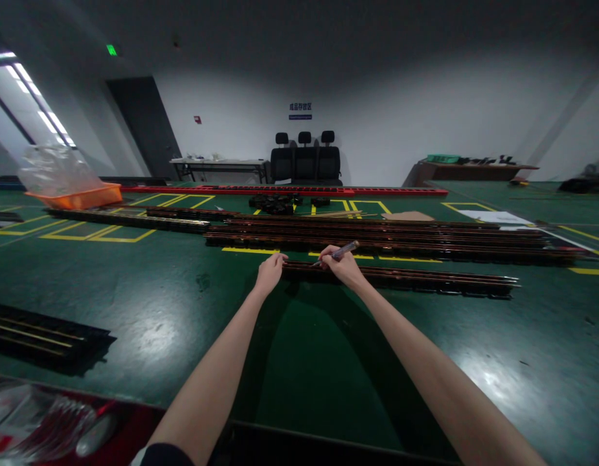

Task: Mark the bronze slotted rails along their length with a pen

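Observation:
A long dark rail [425, 281] with copper-coloured strips lies across the green table in front of me. My left hand [271, 272] is at the rail's left end, its fingers together and touching it. In my right hand [342, 264] is a pen [345, 250], held slantwise with its tip down on or just above the rail. Just behind, a stack of similar rails [377, 236] runs parallel to this one.
Farther left sit an orange tray [80, 197] with clear plastic bags and another long rail [129, 219]. More rails [41, 333] lie at the near left. Black parts [274, 204] and brown cardboard [408, 217] are behind the stack, with white paper [496, 217] to the right.

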Available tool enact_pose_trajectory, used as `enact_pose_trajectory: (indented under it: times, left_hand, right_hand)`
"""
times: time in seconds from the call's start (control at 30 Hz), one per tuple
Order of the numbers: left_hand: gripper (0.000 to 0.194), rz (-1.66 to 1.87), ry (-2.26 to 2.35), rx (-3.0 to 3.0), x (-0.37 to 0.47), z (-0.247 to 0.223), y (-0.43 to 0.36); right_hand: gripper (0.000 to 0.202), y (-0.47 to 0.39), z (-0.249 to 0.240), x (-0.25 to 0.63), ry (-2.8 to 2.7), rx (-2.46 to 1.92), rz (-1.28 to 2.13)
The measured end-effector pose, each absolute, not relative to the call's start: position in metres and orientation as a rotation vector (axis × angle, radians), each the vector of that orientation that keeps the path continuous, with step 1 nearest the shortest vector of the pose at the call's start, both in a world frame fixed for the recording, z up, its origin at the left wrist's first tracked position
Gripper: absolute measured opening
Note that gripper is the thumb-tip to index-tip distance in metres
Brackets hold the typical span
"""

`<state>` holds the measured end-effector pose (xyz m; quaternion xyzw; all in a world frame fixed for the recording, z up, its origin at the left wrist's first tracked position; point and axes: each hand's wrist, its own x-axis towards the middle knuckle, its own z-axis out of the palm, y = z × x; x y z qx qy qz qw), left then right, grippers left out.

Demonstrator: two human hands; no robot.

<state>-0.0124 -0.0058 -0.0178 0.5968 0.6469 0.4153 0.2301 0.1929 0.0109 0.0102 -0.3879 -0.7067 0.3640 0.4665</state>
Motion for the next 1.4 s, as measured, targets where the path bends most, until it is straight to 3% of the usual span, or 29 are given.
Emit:
enact_pose_trajectory:
  times: [1.4]
  left_hand:
    - [0.031,1.133,1.785,1.621,-0.0112,-0.0161,-0.0059]
  right_hand:
    - [0.01,0.0134,0.0063,0.1964,-1.606,-0.937,0.943]
